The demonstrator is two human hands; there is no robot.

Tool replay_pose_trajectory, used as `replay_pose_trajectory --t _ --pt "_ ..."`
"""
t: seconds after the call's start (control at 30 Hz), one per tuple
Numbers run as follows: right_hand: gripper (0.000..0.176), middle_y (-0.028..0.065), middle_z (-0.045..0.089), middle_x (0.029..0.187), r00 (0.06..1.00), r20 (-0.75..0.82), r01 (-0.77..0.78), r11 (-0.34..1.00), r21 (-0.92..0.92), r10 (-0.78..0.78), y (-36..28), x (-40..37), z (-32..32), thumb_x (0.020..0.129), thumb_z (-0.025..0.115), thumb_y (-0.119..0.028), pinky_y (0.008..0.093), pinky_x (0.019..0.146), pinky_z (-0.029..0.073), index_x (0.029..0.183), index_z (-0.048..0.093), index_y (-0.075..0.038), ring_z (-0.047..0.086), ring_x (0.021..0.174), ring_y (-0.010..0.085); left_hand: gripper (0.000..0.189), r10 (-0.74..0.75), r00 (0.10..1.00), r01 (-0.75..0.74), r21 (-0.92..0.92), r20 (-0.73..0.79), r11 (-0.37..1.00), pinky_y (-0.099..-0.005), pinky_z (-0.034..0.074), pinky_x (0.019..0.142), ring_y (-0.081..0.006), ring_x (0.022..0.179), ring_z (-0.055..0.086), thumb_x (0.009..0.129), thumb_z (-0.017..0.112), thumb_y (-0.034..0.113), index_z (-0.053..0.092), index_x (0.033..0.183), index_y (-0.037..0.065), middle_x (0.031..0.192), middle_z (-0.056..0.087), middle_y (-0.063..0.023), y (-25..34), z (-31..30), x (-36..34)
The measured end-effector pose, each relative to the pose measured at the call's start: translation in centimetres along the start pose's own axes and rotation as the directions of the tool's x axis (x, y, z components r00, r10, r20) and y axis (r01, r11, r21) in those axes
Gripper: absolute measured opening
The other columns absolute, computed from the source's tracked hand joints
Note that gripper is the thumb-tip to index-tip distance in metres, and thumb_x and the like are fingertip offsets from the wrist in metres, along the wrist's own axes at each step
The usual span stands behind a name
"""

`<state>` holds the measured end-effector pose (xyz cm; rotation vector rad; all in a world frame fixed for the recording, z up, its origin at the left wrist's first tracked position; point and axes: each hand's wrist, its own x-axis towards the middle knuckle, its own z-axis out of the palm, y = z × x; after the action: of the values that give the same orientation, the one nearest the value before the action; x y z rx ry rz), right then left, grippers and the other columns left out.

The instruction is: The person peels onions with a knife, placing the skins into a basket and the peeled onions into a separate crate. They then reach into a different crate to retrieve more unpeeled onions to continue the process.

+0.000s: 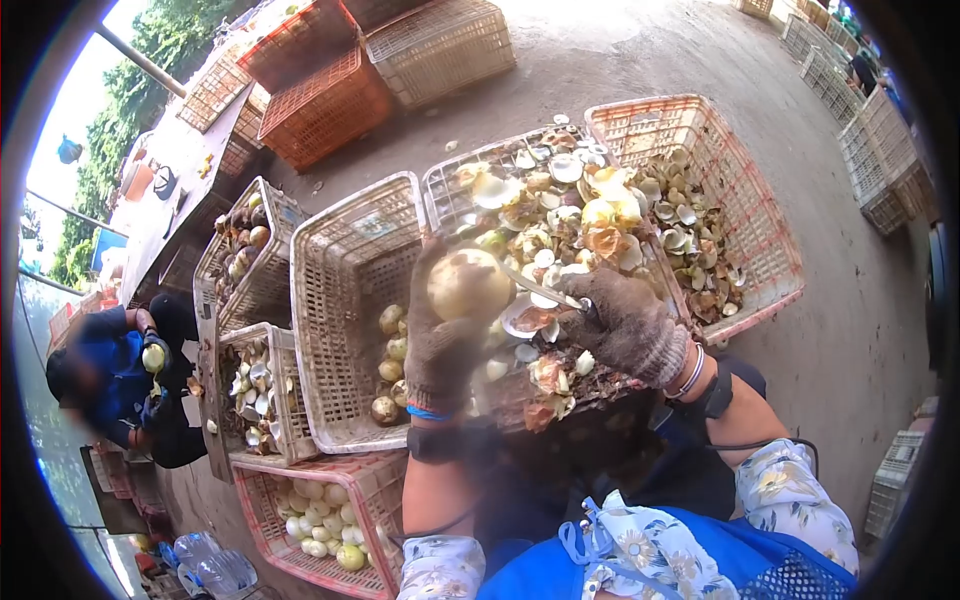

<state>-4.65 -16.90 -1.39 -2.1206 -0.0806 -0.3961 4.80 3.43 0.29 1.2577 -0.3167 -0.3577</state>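
In a brown glove, my left hand (440, 345) is closed around a large pale onion (467, 285), held up over a crate heaped with peelings. My right hand (630, 325), gloved too, grips a small knife (540, 289). The blade points left and its tip is right at the onion's side. Beneath both hands, the crate is filled with onion skins (540, 215), white layers and scraps. Left of it, a deep white crate (330, 260) holds several unpeeled onions (391, 350) near my left wrist.
More peelings lie in the crate (760, 230) at right. A pink crate (300, 505) of peeled onions stands lower left, beside smaller crates (265, 395) of scraps and dark onions. A person (120, 370) in blue holds an onion at far left. Orange crates (325, 110) stand behind.
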Motion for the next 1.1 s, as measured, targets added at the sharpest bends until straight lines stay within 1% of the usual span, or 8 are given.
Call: replay_pose_trajectory --t 0.07,0.13,0.7,0.77,0.93,1.0,1.03,1.1 --pt "0.036 0.0190 0.067 0.093 1.000 0.029 0.008 1.000 -0.019 -0.007 -0.8 0.0 -0.2 0.083 0.073 -0.024 0.0410 0.071 0.055 0.111 0.064 -0.002 0.068 0.082 0.0343 0.095 0.020 0.996 -0.011 -0.116 0.082 0.993 -0.0405 0.051 0.099 -0.0290 0.121 0.054 0.066 0.085 0.018 0.033 0.144 0.002 0.136 0.049 -0.0155 -0.4 -0.4 0.1" --pt "0.035 0.0183 0.067 0.094 0.998 0.058 0.014 0.999 -0.042 -0.012 -1.8 0.0 -0.7 0.084 0.071 -0.023 0.0417 0.072 0.054 0.113 0.064 -0.004 0.067 0.082 0.0350 0.097 -0.004 0.997 0.000 0.049 0.081 0.999 -0.0367 0.051 0.098 -0.0244 0.119 0.055 0.061 0.088 0.015 0.037 0.142 0.002 0.134 0.051 -0.0130 0.3 0.5 -0.1" --pt "0.024 0.0186 0.066 0.088 0.941 0.287 -0.137 0.977 -0.165 0.180 -0.5 0.2 0.6 0.086 0.069 -0.025 0.0440 0.072 0.053 0.101 0.067 -0.007 0.065 0.083 0.0375 0.098 0.350 0.936 -0.324 0.470 0.035 0.821 -0.0362 0.047 0.101 -0.0229 0.120 0.052 0.054 0.092 0.010 0.043 0.139 0.004 0.134 0.051 -0.0103 -1.2 -0.7 -1.0" --pt "0.024 0.0184 0.066 0.088 0.924 0.313 -0.176 0.971 -0.159 0.219 0.1 0.6 0.6 0.085 0.070 -0.025 0.0442 0.072 0.053 0.101 0.067 -0.007 0.065 0.083 0.0379 0.098 0.305 0.952 -0.280 0.412 0.004 0.867 -0.0360 0.047 0.101 -0.0228 0.118 0.053 0.053 0.091 0.009 0.043 0.139 0.004 0.133 0.052 -0.0104 -1.0 -0.1 -1.3" --pt "0.038 0.0167 0.064 0.088 0.954 0.289 0.186 0.910 -0.371 -0.077 3.7 1.5 0.9 0.076 0.073 -0.021 0.0434 0.071 0.053 0.110 0.062 -0.008 0.065 0.081 0.0357 0.097 0.028 0.999 -0.022 0.195 -0.028 0.981 -0.0354 0.049 0.099 -0.0229 0.113 0.058 0.055 0.089 0.009 0.042 0.139 0.001 0.127 0.057 -0.0120 -0.2 0.5 -1.9" --pt "0.039 0.0157 0.064 0.087 0.950 0.284 0.235 0.901 -0.365 -0.132 3.8 1.3 1.0 0.077 0.072 -0.022 0.0433 0.070 0.053 0.112 0.061 -0.009 0.065 0.080 0.0355 0.071 -0.066 0.990 0.056 0.077 0.123 0.995 -0.0281 0.056 0.081 -0.0165 0.098 0.062 0.071 0.072 -0.007 0.046 0.137 0.004 0.117 0.060 -0.0097 -0.7 -0.1 -1.7" --pt "0.041 0.0156 0.064 0.087 0.953 0.270 0.236 0.898 -0.372 -0.138 3.7 1.1 1.2 0.077 0.073 -0.023 0.0434 0.070 0.053 0.113 0.061 -0.009 0.065 0.081 0.0354 0.089 -0.093 0.988 0.065 0.211 0.124 0.975 -0.0385 0.051 0.097 -0.0247 0.112 0.060 0.066 0.086 0.022 0.041 0.138 -0.003 0.124 0.058 -0.0157 -1.0 -0.8 -1.4" --pt "0.037 0.0170 0.065 0.086 0.959 0.264 0.191 0.915 -0.356 -0.098 3.2 1.1 1.3 0.078 0.073 -0.026 0.0443 0.070 0.053 0.108 0.063 -0.007 0.065 0.082 0.0359 0.085 -0.099 0.988 0.091 0.074 0.115 0.993 -0.0379 0.051 0.097 -0.0243 0.112 0.060 0.068 0.084 0.020 0.041 0.138 -0.003 0.124 0.058 -0.0153 -0.9 -0.2 -1.5"
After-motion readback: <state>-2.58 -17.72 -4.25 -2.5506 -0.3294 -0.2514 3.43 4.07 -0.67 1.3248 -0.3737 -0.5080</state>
